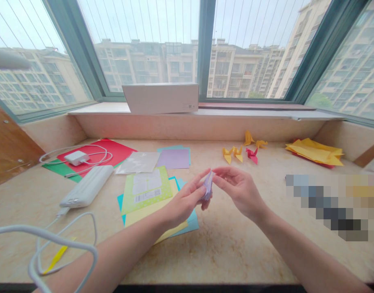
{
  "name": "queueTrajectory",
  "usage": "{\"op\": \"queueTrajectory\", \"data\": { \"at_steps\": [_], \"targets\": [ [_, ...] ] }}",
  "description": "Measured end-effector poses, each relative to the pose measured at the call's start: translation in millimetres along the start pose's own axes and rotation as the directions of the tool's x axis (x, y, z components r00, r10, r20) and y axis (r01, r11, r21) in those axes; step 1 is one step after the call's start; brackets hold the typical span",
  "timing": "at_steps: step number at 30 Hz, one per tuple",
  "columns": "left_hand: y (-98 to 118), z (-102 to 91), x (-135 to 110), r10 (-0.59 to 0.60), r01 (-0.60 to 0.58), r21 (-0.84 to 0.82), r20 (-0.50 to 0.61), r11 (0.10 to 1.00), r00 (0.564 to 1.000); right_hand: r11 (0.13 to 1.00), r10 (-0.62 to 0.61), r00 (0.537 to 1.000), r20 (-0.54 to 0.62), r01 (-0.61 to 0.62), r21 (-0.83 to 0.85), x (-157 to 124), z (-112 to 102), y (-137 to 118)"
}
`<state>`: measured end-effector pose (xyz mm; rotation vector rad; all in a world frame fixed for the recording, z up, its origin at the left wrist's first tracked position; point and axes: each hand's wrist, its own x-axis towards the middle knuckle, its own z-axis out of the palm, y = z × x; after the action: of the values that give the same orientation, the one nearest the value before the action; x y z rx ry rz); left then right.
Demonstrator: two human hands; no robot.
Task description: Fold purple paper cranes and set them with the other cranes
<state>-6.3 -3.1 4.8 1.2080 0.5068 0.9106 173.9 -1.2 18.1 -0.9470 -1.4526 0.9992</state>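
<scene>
A small piece of folded purple paper [208,184] is held above the stone counter. My left hand [186,200] grips it between thumb and fingers. At its upper right edge, the thumb and fingertips of my right hand [241,188] pinch the paper. Beyond my hands stand several small folded paper figures: yellow ones [227,155] and a red one [252,155]. Under and left of my left forearm lie loose sheets, among them pale yellow paper [137,219] and a green patterned packet [126,206]. A purple sheet [173,158] rests behind them.
To the left are a white power bank [88,186], a charger [76,158] with cables, and red paper [113,147]. Yellow sheets [316,151] lie at the back right. A white box [160,99] stands on the windowsill. One thick white cable [46,230] loops at lower left.
</scene>
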Motion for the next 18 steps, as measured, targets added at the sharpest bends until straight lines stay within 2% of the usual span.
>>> {"op": "queueTrajectory", "data": {
  "at_steps": [6,15,18],
  "targets": [
    [5.7,4.3,-3.5,-0.007,0.009,0.154,-0.012,0.988,1.000,1.000,-0.016,1.000,-0.009,0.016,-0.002,-1.7,2.2,-1.5],
    [10.0,5.6,-5.7,-0.076,0.061,0.225,0.059,0.972,0.995,0.999,-0.013,0.997,0.080,0.011,0.032,-5.5,4.7,-5.0],
    [7.4,6.3,-5.3,-0.051,0.037,0.251,0.051,0.967,0.997,0.999,-0.014,0.996,0.092,0.010,0.044,-6.4,5.1,-5.3]
  ]
}}
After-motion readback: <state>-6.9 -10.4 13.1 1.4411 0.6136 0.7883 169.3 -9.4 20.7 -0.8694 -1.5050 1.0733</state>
